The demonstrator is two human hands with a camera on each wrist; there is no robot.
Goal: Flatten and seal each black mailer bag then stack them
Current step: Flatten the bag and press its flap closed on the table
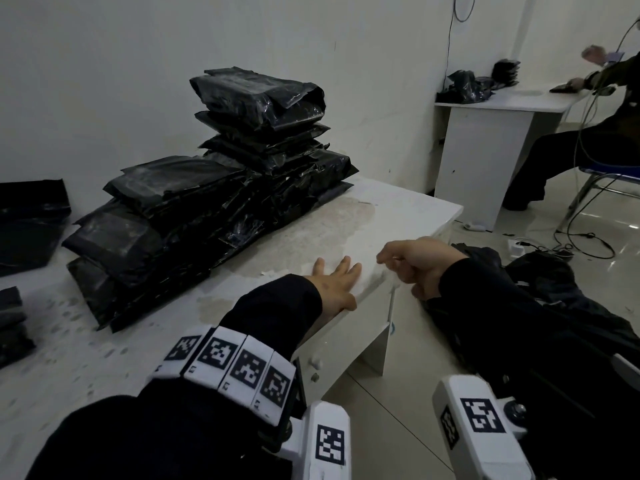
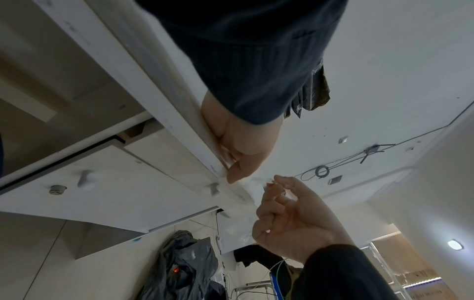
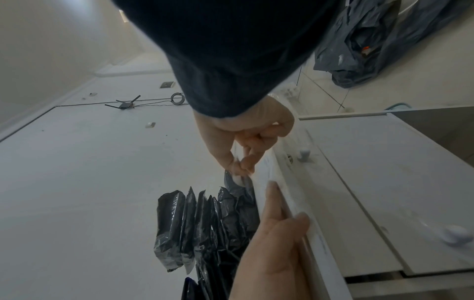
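Left hand (image 1: pixel 334 285): lies flat at the desk (image 1: pixel 398 206) edge, fingers straight, holding nothing.
Right hand (image 1: pixel 415 263): fingers curled, pinching a small clear scrap (hard to identify).
Mailer bags (image 1: pixel 214 188): stacked farther back on the desk.

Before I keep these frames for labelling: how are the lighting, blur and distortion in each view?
Head view: dim, stacked mailer bags glossy but readable, edges bowed. Left wrist view: brighter, strong wide-angle warp, left hand sharp. Right wrist view: soft and hazy, right hand slightly blurred.

No readable text anywhere, only black-and-white coded squares on the wrist bands (image 1: pixel 228 365).
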